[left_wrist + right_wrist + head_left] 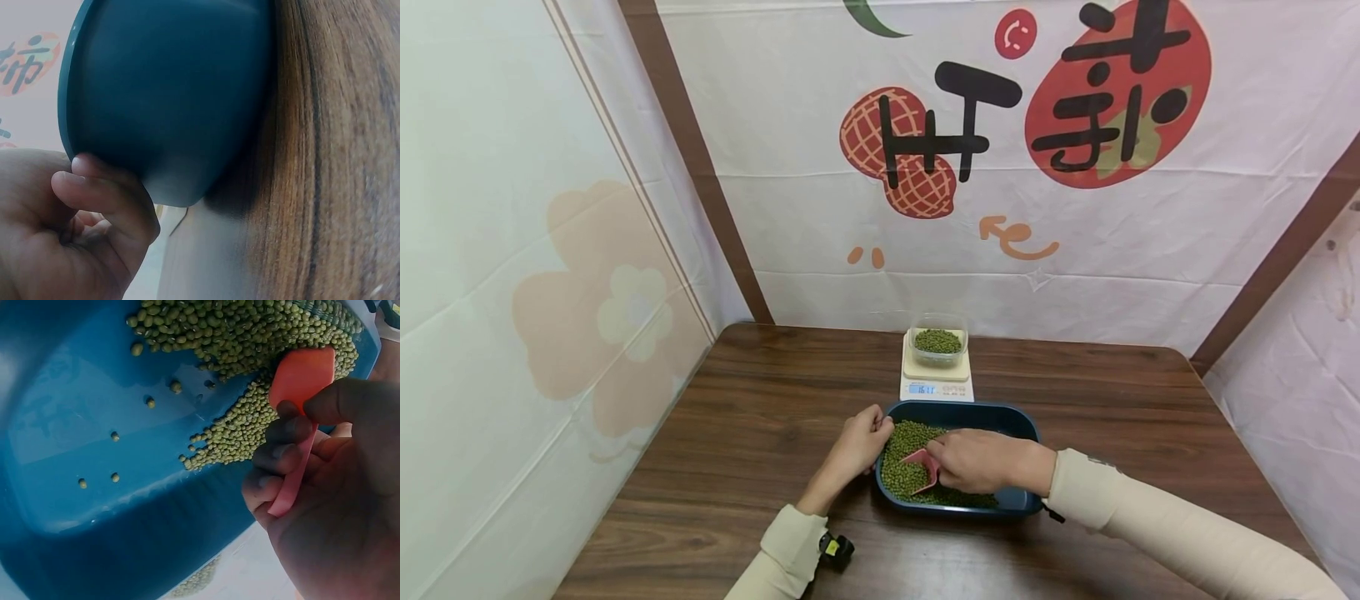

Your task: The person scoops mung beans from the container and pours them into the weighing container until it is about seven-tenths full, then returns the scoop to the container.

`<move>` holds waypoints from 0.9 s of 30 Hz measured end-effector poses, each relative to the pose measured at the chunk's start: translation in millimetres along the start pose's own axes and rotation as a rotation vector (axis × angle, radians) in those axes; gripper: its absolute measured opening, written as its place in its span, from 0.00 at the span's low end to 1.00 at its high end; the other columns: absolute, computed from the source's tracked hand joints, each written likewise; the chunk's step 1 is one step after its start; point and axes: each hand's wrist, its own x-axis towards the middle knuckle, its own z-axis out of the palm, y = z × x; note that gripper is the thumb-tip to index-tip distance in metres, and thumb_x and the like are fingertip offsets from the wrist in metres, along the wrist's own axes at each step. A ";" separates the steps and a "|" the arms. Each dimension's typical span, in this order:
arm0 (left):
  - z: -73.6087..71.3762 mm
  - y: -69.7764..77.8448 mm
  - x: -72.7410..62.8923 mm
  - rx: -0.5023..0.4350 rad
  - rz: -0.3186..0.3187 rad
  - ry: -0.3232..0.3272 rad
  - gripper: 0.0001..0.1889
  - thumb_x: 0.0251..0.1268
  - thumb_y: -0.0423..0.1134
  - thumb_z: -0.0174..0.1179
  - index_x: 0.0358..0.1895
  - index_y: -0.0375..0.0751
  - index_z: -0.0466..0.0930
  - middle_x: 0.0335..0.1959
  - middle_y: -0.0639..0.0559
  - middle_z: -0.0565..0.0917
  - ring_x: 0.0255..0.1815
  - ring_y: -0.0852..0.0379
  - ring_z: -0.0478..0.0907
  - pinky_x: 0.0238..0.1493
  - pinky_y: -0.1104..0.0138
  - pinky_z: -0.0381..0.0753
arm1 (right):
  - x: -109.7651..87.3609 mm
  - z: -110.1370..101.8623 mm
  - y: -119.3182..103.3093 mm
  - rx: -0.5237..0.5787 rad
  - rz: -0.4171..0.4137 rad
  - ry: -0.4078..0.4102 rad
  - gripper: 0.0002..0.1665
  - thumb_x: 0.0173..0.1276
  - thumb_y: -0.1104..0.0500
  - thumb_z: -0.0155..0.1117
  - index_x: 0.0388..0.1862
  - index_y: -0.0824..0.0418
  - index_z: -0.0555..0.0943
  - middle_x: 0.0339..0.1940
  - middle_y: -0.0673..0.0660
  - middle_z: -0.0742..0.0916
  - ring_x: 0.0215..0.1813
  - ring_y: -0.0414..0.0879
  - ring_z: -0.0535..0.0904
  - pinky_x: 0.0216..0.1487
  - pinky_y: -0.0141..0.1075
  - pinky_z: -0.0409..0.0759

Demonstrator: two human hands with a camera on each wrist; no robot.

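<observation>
Green mung beans (904, 437) lie in a dark blue basin (962, 406), heaped mostly at its left end. My left hand (861, 446) holds the basin's left rim; in the left wrist view its curled fingers (106, 194) meet the rim against the outer wall. Inside the basin, my right hand (976, 461) grips a pink scoop (303, 375) by its handle, with the fingers wrapped round it in the right wrist view. The scoop's bowl sits among the beans, mouth toward the left, with beans in it. Several loose beans dot the bare basin floor.
Just behind the basin stands a white kitchen scale (956, 392) with a lit display that seems to read 161.1. On it is a clear plastic container (938, 359) holding mung beans. The brown wooden table (797, 375) meets printed cloth walls.
</observation>
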 end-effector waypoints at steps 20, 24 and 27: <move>0.2 1.9 -0.3 -0.008 -0.007 -0.006 0.16 0.83 0.39 0.51 0.29 0.46 0.63 0.17 0.56 0.65 0.10 0.60 0.67 0.10 0.70 0.69 | -1.1 5.5 12.2 0.140 -0.027 0.002 0.03 0.81 0.60 0.58 0.43 0.51 0.75 0.33 0.42 0.78 0.33 0.34 0.71 0.39 0.30 0.73; -0.5 0.6 -0.6 -0.014 0.012 -0.009 0.16 0.82 0.39 0.50 0.29 0.46 0.63 0.17 0.57 0.65 0.11 0.60 0.67 0.10 0.71 0.69 | -1.5 7.6 15.3 0.170 -0.024 0.007 0.03 0.81 0.59 0.57 0.43 0.50 0.75 0.32 0.41 0.77 0.32 0.33 0.69 0.37 0.29 0.72; 0.5 -7.0 1.8 -0.025 0.063 -0.008 0.16 0.83 0.41 0.49 0.29 0.47 0.63 0.17 0.58 0.64 0.10 0.61 0.66 0.10 0.71 0.68 | -2.4 9.1 17.8 0.193 -0.012 0.009 0.04 0.82 0.58 0.56 0.43 0.50 0.74 0.30 0.42 0.75 0.30 0.33 0.67 0.35 0.29 0.69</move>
